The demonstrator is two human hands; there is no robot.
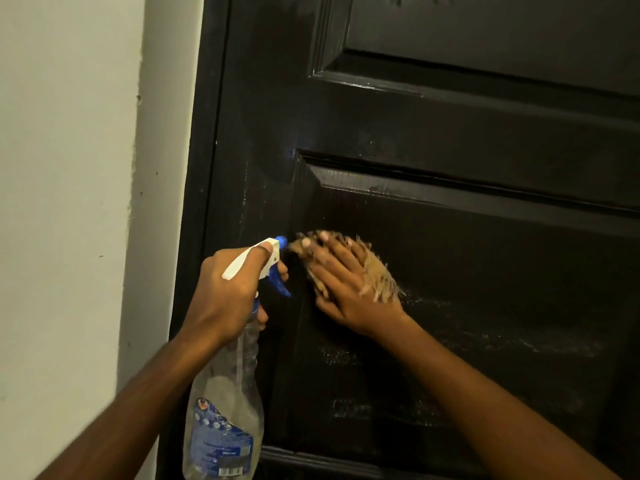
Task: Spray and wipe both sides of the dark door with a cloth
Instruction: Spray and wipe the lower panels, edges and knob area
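The dark panelled door (450,133) fills the right of the head view. My left hand (232,292) grips the neck of a clear spray bottle (225,410) with a white and blue trigger head, nozzle aimed at the door's left stile. My right hand (343,282) lies flat with straight fingers on a tan fuzzy cloth (379,275), pressing it against the upper left of the lower recessed panel. Pale wet streaks (485,334) run across that panel to the right of and below the cloth.
A pale plastered wall (69,202) stands to the left of the dark door frame (201,168). The upper door panel (485,36) sits above a wide horizontal rail. The bottle carries a blue label low down.
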